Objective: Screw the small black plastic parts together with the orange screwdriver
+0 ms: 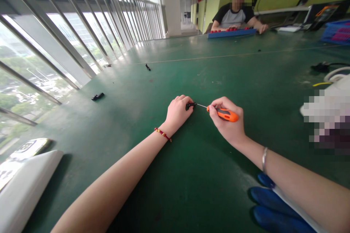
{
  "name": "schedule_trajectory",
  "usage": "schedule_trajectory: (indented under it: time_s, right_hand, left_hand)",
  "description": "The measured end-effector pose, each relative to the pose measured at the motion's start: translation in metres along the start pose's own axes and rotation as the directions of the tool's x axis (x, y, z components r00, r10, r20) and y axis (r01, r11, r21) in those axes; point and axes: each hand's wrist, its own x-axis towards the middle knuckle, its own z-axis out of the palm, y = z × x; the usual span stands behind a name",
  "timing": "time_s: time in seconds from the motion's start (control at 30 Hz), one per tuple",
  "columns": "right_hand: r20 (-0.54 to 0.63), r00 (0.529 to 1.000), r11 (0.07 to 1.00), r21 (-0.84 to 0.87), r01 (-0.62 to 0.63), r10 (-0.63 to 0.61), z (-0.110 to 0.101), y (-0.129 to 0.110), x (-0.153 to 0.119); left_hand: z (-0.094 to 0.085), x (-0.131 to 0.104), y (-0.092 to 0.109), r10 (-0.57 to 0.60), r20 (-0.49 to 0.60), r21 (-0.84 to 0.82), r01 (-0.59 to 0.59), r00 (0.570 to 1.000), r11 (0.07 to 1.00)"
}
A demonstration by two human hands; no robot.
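Note:
Near the middle of the green table, my left hand is closed around a small black part, which shows at the fingertips. My right hand grips an orange and grey screwdriver by its handle. The thin metal shaft points left, and its tip meets or nearly meets the black part; the exact contact is too small to tell. My left fingers hide some of the part.
Small black pieces lie at the left. A white box is at the lower left, blue gloves under my right forearm. Cables lie at the right. Across the table sits a person behind a blue tray.

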Motion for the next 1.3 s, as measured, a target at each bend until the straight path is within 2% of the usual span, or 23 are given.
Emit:
schedule_trajectory:
  time_s: [0.4, 0.87, 1.07, 1.3]
  right_hand:
    - [0.033, 0.999, 1.000, -0.010, -0.017, 0.017, -0.0007, -0.0005, 0.0003]
    - [0.022, 1.000, 1.000, -0.008, -0.015, 0.015, -0.0001, -0.0004, 0.0000]
    - [0.055, 0.997, 0.998, -0.042, -0.051, 0.053, 0.0006, -0.0010, 0.0007]
    - [0.016, 1.000, 1.000, -0.018, -0.014, 0.014, 0.0000, -0.0015, 0.0007]
  left_hand:
    - [-0.0022, 0.0002, -0.0002, 0.005, 0.031, -0.040, -0.004, 1.000, 0.999]
    - [-0.0001, -0.0002, -0.0016, 0.009, 0.010, -0.067, -0.008, 1.000, 0.998]
    - [-0.0007, -0.0004, -0.0007, 0.016, 0.016, -0.082, -0.014, 1.000, 0.997]
    - [-0.0009, -0.0001, -0.0007, -0.009, 0.017, -0.064, 0.010, 1.000, 0.998]
